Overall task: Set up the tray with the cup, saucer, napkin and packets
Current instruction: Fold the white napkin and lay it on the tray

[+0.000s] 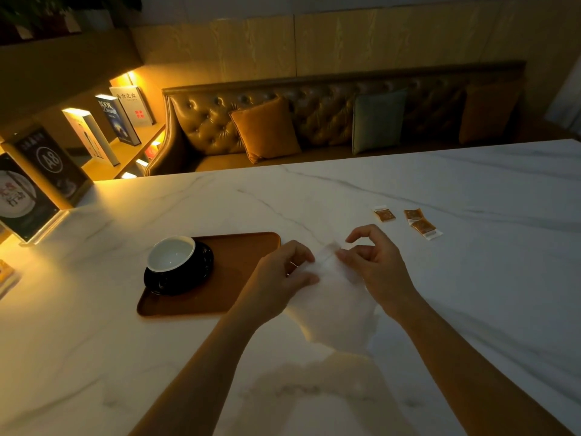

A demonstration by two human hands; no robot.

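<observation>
A brown wooden tray (245, 247) lies on the marble table, left of centre. On its left end a black saucer (201, 275) carries a cup (171, 253) that is white inside. Just right of the tray, a white napkin (336, 303) hangs above the table between both hands. My left hand (283, 275) pinches its upper left edge and my right hand (374, 262) pinches its upper right edge. Three brown packets lie further right on the table: one packet (384, 214) alone, and two packets (419, 223) touching each other.
The white marble table (471, 278) stretches to the right and toward me. Menu stands (28, 190) sit at the table's left edge. Beyond the far edge is a tufted sofa (314, 121) with cushions, and a lit bookshelf stands at the left.
</observation>
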